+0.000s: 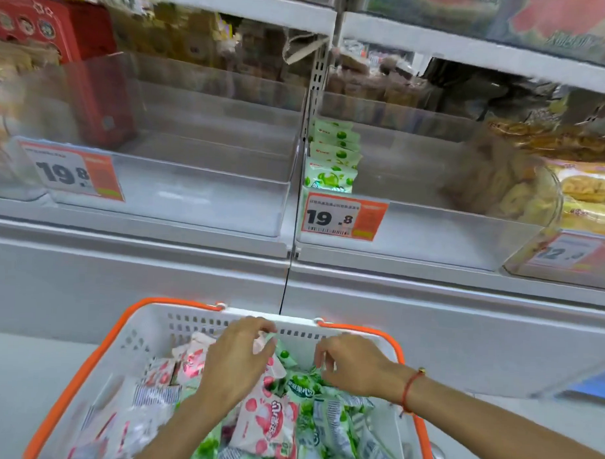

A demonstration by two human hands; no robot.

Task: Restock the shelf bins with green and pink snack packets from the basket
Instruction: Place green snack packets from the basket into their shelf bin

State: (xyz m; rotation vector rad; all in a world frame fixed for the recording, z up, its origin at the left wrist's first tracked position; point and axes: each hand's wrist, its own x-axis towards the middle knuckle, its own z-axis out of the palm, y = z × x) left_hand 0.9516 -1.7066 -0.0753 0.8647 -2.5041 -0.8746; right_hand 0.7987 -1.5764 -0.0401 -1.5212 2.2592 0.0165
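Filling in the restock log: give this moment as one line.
stage: picking | left hand: gripping packet in basket | right hand: on green packets | right bin: few green packets | left bin: none visible

Both hands (289,362) reach into the basket (195,320) among green and pink packets (270,424).

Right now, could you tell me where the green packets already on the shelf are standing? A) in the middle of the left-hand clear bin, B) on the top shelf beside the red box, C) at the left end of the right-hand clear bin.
C: the green packets stand in a row against the left wall of the right-hand bin, just above its 19.8 price tag.
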